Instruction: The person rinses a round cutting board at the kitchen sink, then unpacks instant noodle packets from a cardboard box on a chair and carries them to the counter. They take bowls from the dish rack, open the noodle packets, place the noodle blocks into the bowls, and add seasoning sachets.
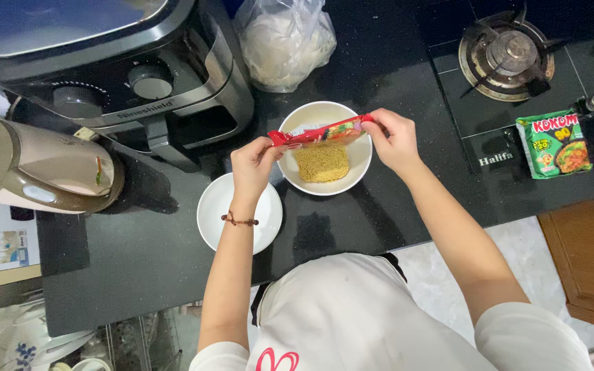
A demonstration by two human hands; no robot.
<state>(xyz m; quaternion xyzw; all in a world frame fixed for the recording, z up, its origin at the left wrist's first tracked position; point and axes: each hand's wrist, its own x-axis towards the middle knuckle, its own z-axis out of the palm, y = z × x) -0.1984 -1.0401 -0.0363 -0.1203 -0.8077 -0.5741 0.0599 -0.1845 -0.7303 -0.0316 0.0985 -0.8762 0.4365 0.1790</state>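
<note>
Two hands hold one red noodle wrapper [317, 132] directly above a white bowl [355, 168] on the black countertop [139, 254]. The left hand [252, 165] pinches the wrapper's left end, fingers closed on the seam; the right hand [394, 137] pinches the right end in like manner. The wrapper's long axis runs left to right between the two grips, its right end slightly higher. It hangs slack between the hands, roughly level with the bowl's far rim.

A square block of dry noodles [321, 163] lies in the bowl, directly beneath the wrapper and apart from it. Both hands stand about equally near the bowl, one at each side of its rim.

A smaller white bowl [214, 206] sits just beside the first, under the left wrist. A green noodle packet [555, 144] lies well apart to the right, near the gas burner [507, 55].

Whether the wrapper still holds anything cannot be told; its opening is not visible. The fingertips of both hands are partly hidden behind the wrapper ends. The smaller bowl's contents are screened by the forearm.
</note>
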